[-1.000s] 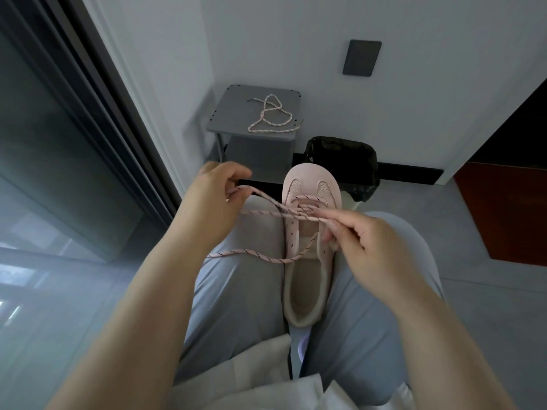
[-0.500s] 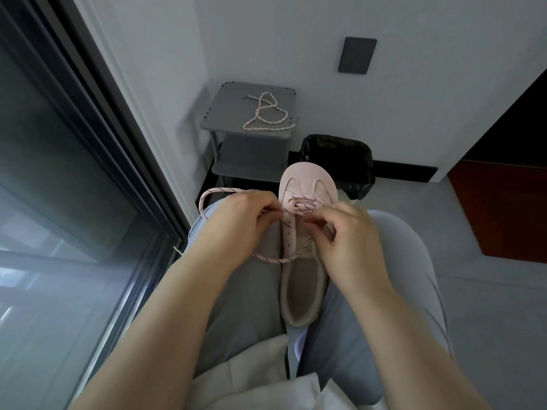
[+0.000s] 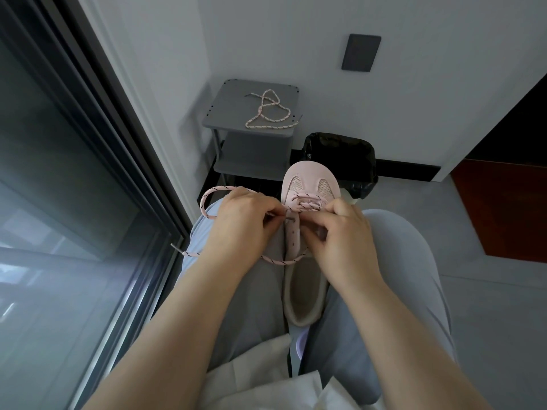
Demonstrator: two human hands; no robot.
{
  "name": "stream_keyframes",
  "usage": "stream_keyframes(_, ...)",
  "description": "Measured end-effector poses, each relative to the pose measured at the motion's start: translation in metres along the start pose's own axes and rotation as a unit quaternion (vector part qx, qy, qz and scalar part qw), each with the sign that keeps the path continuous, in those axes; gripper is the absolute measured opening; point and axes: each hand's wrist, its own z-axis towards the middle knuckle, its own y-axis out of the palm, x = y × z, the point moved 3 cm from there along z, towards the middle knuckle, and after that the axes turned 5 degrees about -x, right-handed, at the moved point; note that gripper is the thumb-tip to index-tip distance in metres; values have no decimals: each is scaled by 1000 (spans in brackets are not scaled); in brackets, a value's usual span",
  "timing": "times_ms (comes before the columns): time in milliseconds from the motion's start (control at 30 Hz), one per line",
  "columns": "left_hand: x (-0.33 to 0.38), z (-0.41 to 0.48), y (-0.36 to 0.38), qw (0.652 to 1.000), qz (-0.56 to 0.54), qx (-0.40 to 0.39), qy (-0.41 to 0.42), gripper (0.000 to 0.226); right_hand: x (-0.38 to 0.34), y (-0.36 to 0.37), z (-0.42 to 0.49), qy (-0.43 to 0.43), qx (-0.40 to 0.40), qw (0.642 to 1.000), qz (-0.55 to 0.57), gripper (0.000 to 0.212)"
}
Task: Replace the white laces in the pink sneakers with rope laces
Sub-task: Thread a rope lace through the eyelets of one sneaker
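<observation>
Clamps the pink sneaker (image 3: 307,184) lengthwise between the thighs, toe pointing away and heel opening toward the body, so the eyelet rows run straight ahead. Pinches the rope lace (image 3: 202,202) in the left hand (image 3: 242,223), fingers curled, right at the left eyelet row, which probably makes it the nearer hand for the next hole. Grips the sneaker's lacing edge with the right hand (image 3: 340,232), fingers curled tight, just beside the left. Has a second lace (image 3: 266,113) lying on the grey shelf (image 3: 225,113) ahead, well apart.
</observation>
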Motion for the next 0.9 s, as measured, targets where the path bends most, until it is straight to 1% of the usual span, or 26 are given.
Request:
stream_keyframes(167,4,-4,-3,1000,-5,-3,0,13,0,0,0,-4,-4,1000,6,23)
stream_keyframes(433,11,-6,-4,1000,18,3,20,9,-2,0,-1,-9,-14,1000,3,24)
stream_keyframes(533,13,-1,1,999,39,9,34,7,0,2,0,-5,-43,999,-3,17)
stream_keyframes(600,13,-1,4,998,36,9,45,13,1,4,2,8,-60,998,-2,13)
stream_keyframes(667,10,-3,6,998,41,17,47,16,2,4,1,31,-59,998,19,13)
stream_keyframes(733,7,-4,2,996,26,62,52,19,4,-2,-2,51,-21,996,69,9)
stream_keyframes(767,7,-5,0,994,10,93,54,21,6,-7,-3,56,8,993,108,4)
stream_keyframes(800,8,-6,-3,991,-9,121,56,22,7,-12,-5,65,36,985,153,4)
stream_keyframes(833,11,-8,-6,988,-30,144,53,21,9,-17,-6,82,57,973,207,11)
stream_keyframes(867,13,-11,-7,984,-58,161,46,19,12,-21,-6,102,74,952,279,15)
stream_keyframes(900,15,-14,-9,979,-93,176,39,16,15,-25,-5,124,94,915,372,17)
